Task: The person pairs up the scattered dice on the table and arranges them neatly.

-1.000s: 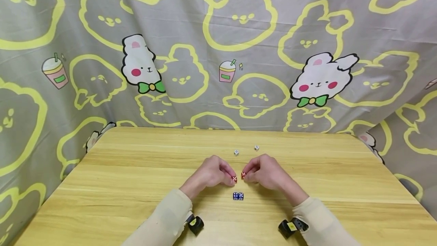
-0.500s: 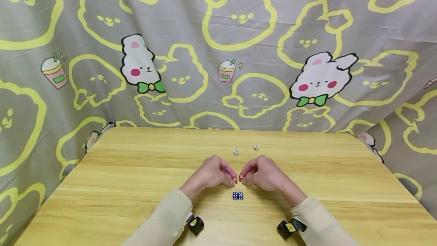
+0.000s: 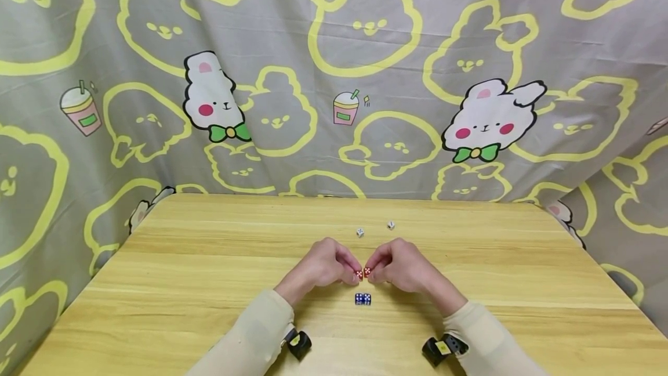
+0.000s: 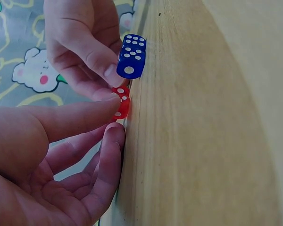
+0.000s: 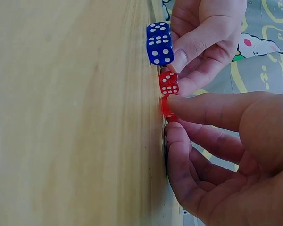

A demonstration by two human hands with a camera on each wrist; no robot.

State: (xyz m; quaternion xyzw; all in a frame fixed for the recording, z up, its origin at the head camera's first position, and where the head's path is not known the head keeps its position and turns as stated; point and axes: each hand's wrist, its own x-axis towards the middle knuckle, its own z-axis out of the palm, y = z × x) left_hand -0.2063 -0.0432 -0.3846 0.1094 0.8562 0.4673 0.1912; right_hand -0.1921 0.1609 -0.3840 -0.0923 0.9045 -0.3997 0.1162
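Note:
In the head view my left hand [image 3: 325, 263] pinches a red die [image 3: 359, 275] between thumb and fingers. Opposite it, my right hand [image 3: 400, 264] pinches a second red die [image 3: 367, 271]. The red dice are almost side by side at the table; whether they touch I cannot tell. Nearer to me, a pair of blue dice [image 3: 363, 299] sits side by side. The right wrist view shows the left hand's red die [image 5: 169, 82] beyond the right hand's red die [image 5: 166, 106], which the thumb partly covers. In the left wrist view, fingers hide part of the red dice [image 4: 123, 100].
Two white dice lie beyond the hands, one to the left [image 3: 360, 232] and one to the right [image 3: 391, 225]. Everything rests on a wooden table [image 3: 209, 254]. A grey patterned curtain [image 3: 292, 45] hangs behind its far edge.
My right hand has moved left with its red die, narrowing the gap to the other red die. The left hand has stayed about where it was.

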